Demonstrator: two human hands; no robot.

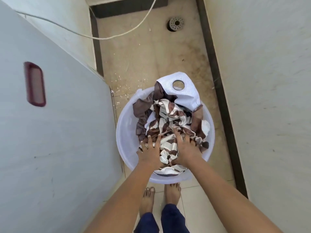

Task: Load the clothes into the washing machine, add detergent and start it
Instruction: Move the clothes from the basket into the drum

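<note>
- Here, both hands were down in the white plastic tub [124, 132], which stood on the floor beside the washing machine [55, 115].
- The left hand [150, 151] lay spread on the brown-and-white striped cloth [170, 121], fingers fairly straight; the right hand [186, 148] pressed into the same heap, its fingertips sunk in the folds (whether they had closed on anything, I could not tell).
- The cloth lay under and ahead of both palms, with a white eyelet panel [183, 91] draped over the far rim.
- Risk: that panel could drag on the gritty floor or snag the rim when lifted, since the pieces looked tangled.
</note>
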